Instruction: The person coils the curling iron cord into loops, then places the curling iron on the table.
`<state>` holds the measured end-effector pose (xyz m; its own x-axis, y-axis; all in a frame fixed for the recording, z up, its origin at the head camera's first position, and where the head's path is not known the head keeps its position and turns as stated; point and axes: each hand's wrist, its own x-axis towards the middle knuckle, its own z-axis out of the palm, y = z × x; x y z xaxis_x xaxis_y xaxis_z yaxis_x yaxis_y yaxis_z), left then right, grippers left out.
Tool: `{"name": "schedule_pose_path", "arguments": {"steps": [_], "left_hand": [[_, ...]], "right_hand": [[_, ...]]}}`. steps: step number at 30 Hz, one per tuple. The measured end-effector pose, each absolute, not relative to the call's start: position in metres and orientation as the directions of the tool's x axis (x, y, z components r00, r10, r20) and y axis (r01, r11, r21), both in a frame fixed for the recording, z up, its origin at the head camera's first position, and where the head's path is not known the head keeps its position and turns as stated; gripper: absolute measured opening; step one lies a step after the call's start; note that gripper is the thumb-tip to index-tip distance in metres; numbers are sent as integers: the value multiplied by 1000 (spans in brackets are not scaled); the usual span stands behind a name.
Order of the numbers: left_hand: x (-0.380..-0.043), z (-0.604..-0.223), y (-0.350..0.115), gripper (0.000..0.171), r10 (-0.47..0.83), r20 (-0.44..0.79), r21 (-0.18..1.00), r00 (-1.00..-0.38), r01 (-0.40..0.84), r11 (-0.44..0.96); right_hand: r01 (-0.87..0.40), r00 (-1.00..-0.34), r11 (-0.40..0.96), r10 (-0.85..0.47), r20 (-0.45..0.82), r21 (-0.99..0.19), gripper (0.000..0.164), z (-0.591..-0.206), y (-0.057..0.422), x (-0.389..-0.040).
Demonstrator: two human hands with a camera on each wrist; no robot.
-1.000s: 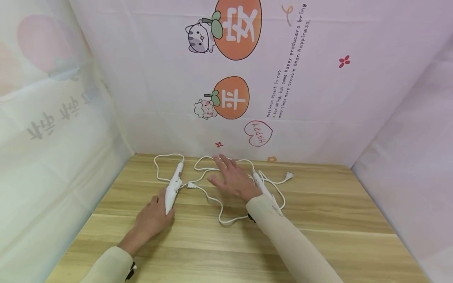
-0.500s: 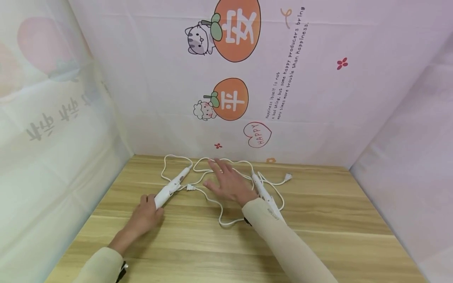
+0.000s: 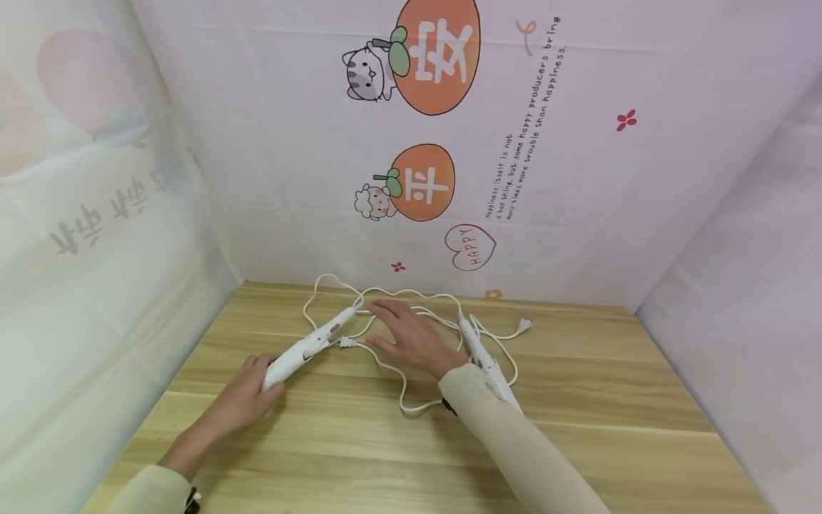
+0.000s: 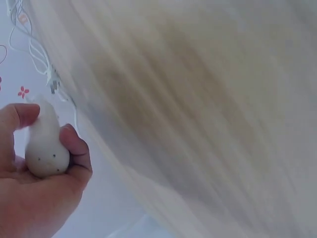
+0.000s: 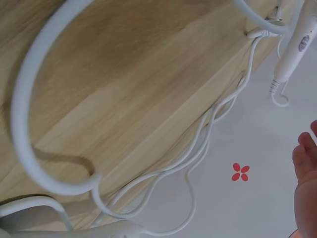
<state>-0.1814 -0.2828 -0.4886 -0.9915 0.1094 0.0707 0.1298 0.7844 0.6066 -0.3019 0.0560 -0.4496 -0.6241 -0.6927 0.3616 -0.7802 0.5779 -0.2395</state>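
My left hand (image 3: 247, 391) grips one end of a white curling iron (image 3: 298, 357), which slants up to the right. In the left wrist view, thumb and fingers wrap round its rounded end (image 4: 47, 156), marked with small dark dots. My right hand (image 3: 411, 339) is spread, palm down, over the white cords, with its fingertips near the iron's cord end. The right wrist view catches only part of that hand (image 5: 306, 193), apart from the iron's handle (image 5: 297, 47) with its purplish button. A second white curling iron (image 3: 486, 357) lies partly hidden under the right sleeve.
Loose white cords (image 3: 403, 385) loop over the wooden table (image 3: 359, 457) toward the back. One plug (image 3: 347, 343) lies between the irons, another plug (image 3: 525, 325) at the right. A printed cloth wall (image 3: 565, 250) rises behind, with cloth sides at left and right.
My left hand has moved left and toward me, swinging the curling iron to a flatter slant, its cord end shifting right. My right hand has moved slightly toward me, fingers still loose.
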Motion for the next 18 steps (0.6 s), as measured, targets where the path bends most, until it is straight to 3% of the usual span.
{"name": "schedule_pose_path", "arguments": {"steps": [5, 10, 18], "left_hand": [[-176, -485, -288, 55, 170, 145, 584, -975, 223, 781], [-171, -478, -290, 52, 249, 179, 574, -952, 306, 759], [-165, -468, -292, 52, 328, 185, 570, -927, 372, 733]], "right_hand": [[-851, -509, 499, -705, 494, -164, 60, -452, 51, -304], [-886, -437, 448, -725, 532, -117, 54, -453, 48, -306], [-899, -419, 425, -771, 479, -102, 53, -455, 48, -307]]}}
